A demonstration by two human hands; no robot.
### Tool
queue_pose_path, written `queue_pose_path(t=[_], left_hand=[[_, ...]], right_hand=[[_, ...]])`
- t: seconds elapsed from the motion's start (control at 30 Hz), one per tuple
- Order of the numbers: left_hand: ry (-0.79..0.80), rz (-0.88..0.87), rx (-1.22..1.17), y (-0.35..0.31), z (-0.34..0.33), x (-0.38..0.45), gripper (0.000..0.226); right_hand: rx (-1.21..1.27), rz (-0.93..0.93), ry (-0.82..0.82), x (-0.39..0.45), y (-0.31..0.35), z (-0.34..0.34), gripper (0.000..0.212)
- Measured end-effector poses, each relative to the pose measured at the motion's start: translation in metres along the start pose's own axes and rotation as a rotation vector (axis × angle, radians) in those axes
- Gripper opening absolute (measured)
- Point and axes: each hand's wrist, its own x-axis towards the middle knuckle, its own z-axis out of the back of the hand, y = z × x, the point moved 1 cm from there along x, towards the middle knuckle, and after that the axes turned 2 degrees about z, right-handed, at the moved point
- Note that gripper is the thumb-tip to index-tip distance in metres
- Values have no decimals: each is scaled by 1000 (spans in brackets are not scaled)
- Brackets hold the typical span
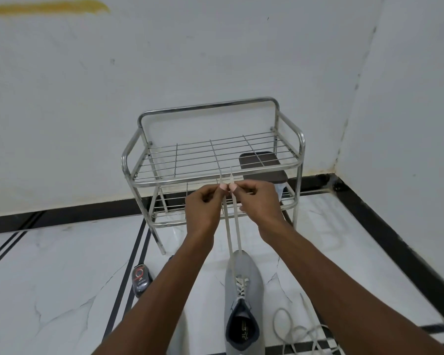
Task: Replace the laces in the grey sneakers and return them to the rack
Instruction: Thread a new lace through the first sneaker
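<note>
Both hands' grips, left hand (203,204) and right hand (259,201), pinched tight on lace ends (232,226) above grey sneaker (244,283).

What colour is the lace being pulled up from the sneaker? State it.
Off-white, cream-toned lace, pinched by left hand and right hand; head view, the only one, shows it.

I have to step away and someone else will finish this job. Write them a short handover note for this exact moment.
Left hand and right hand each pinch one end of the lace, pulled up taut from the grey sneaker on the floor. Its lower eyelets are laced. Old laces lie loose at its right. The rack stands ahead. Left: finish lacing, do the other sneaker, barely in view, rack both.
</note>
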Motion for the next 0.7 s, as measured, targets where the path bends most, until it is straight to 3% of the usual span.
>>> queue_pose_path(t=[0.43,0.7], left_hand=[[-57,8,34,16,3,2,17],[-151,261,91,127,31,-29,28]], right_hand=[[7,-38,18,5,-17,1,15],[-341,-278,1,-18,-133,23,21]])
